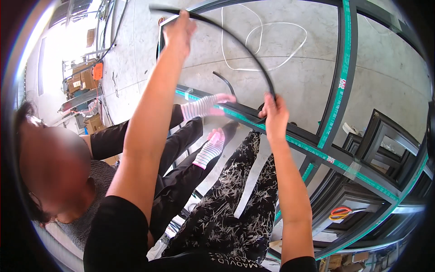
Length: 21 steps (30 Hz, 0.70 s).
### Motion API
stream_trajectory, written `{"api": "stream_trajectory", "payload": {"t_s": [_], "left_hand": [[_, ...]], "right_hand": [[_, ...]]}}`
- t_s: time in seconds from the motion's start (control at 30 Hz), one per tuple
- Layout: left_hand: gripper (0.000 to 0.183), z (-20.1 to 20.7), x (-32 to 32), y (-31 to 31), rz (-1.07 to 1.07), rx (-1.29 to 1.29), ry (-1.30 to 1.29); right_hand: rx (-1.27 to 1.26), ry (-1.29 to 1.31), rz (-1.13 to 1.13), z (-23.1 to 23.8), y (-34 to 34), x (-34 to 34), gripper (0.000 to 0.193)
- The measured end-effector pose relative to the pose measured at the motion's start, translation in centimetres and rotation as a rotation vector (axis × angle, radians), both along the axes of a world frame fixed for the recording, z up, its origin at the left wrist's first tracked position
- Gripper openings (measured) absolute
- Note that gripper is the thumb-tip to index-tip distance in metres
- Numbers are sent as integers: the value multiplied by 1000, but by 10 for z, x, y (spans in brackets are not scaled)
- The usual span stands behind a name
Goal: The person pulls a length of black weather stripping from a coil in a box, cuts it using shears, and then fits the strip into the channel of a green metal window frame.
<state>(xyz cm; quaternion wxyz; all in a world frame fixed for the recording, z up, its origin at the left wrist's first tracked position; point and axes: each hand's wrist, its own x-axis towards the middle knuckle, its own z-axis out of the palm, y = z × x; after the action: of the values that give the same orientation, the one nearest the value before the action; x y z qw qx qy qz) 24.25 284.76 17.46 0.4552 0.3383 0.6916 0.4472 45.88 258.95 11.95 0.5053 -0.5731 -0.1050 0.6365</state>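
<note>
Here, black rubber strip (235, 38) arcs, thin, glossy; left hand (180, 31) and right hand (273, 115) both grip it.

Orange-handled scissors (340, 212) on frames; white cord (267, 45) on floor.

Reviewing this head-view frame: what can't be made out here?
- Where the black rubber strip meets the dark frame: hidden behind the right hand.
- The strip's far end: covered by the left hand.
- The co-worker's gloved hand on the frame: what it grips is too small to tell.
- The frame's right part: cut off at the fisheye rim.
</note>
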Motion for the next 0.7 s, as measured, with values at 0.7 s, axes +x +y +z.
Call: {"api": "stream_trajectory", "payload": {"t_s": [0.7], "left_hand": [[33, 9, 30, -197, -158, -434, -572]], "right_hand": [[205, 160, 860, 12, 66, 5, 52]]}}
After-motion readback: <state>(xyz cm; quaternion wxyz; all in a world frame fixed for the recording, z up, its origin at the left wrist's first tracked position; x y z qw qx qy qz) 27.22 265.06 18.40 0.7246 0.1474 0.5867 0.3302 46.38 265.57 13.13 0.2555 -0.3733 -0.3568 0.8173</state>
